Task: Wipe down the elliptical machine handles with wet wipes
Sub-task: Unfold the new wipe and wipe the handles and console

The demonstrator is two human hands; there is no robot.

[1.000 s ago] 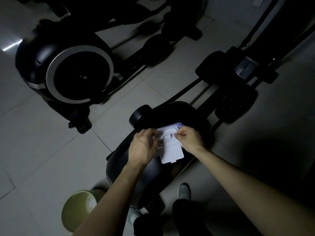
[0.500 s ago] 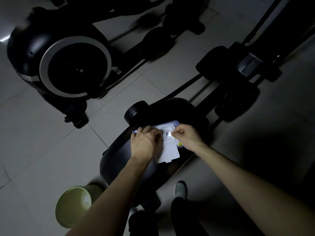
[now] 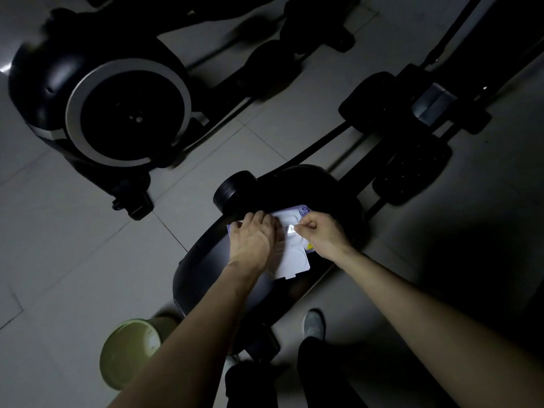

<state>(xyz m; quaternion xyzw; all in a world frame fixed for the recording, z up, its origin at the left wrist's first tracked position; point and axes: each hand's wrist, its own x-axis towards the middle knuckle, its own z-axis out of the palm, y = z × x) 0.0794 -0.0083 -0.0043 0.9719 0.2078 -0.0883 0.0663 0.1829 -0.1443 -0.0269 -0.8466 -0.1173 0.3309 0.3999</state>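
A white pack of wet wipes (image 3: 294,257) lies on the black housing (image 3: 212,260) of the nearer elliptical machine, its flap lid folded open toward me. My left hand (image 3: 253,240) lies flat over the pack's left side and holds it down. My right hand (image 3: 321,234) has its fingers curled and pinches the tip of a wet wipe (image 3: 290,229) at the pack's opening. The machine's handles are out of view in this dark room.
A second elliptical with a silver-rimmed flywheel (image 3: 126,113) stands at the upper left. Black pedals (image 3: 409,169) and rails stretch to the upper right. A pale green bucket (image 3: 129,351) sits on the tiled floor at the lower left. My shoe (image 3: 313,323) is below the housing.
The left hand has spread flatter over the pack's left side. The right hand's pinch has drawn a small bit of wipe out of the opening.
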